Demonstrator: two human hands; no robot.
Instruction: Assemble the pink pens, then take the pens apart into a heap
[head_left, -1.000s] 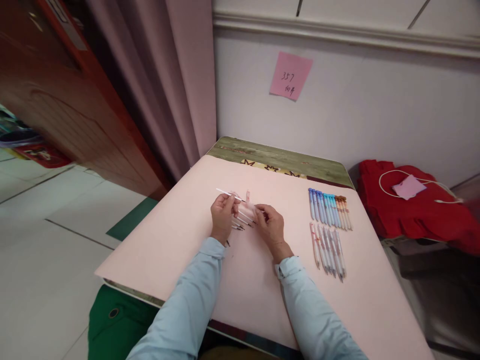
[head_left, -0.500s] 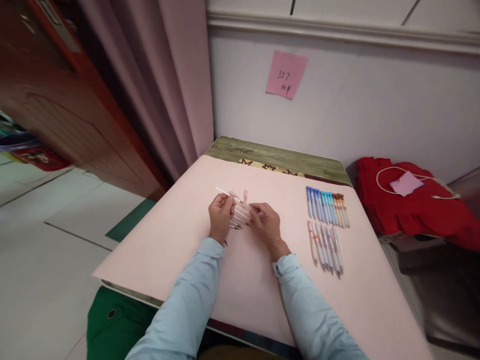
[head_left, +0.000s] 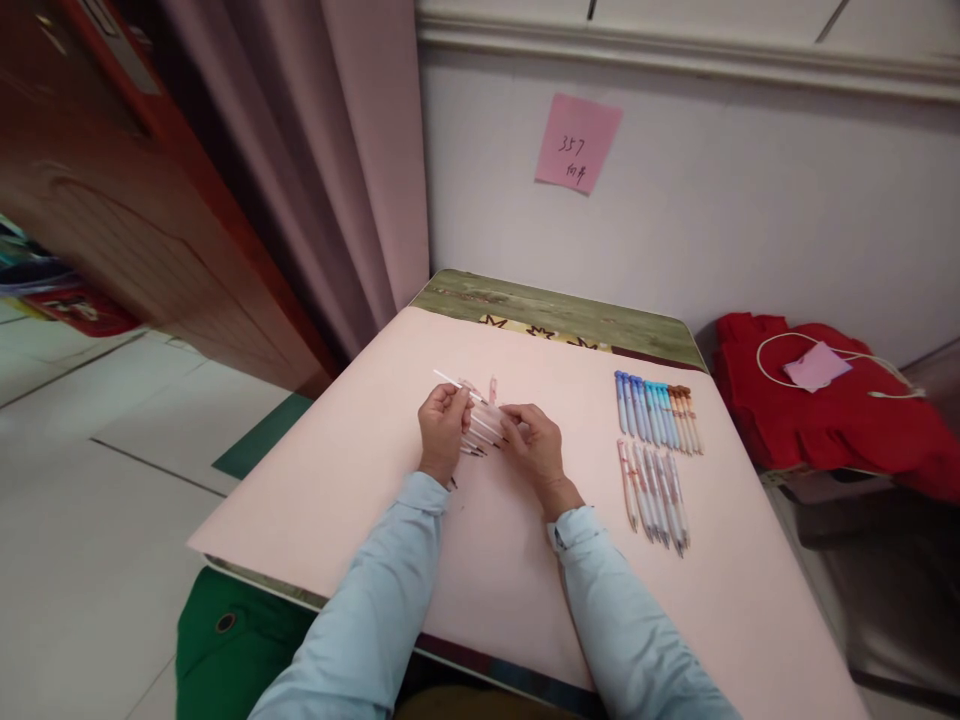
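Observation:
A thin white pen refill [head_left: 448, 378] is pinched in the fingers of my left hand [head_left: 441, 432], slanting down to the right with its dark tip towards my other hand. My right hand [head_left: 541, 446] has thumb and fingers pressed together close to that tip; whatever they hold is hidden. Several more white refills [head_left: 480, 437] lie on the table between and beneath my hands, dark tips to the right. Just beyond them is a small pinkish pen part [head_left: 493, 388], its exact kind too small to make out.
On the pink table cover [head_left: 322, 470], to the right, lies a row of blue, turquoise and brown-topped pens [head_left: 660, 410]. Nearer me is a row of clear and pinkish pens [head_left: 654, 495]. A red cloth [head_left: 772, 420] with a white cable sits past the table's right edge.
The view has shifted very slightly. Both hands keep nearly the same position and grip, with the refill still in the left.

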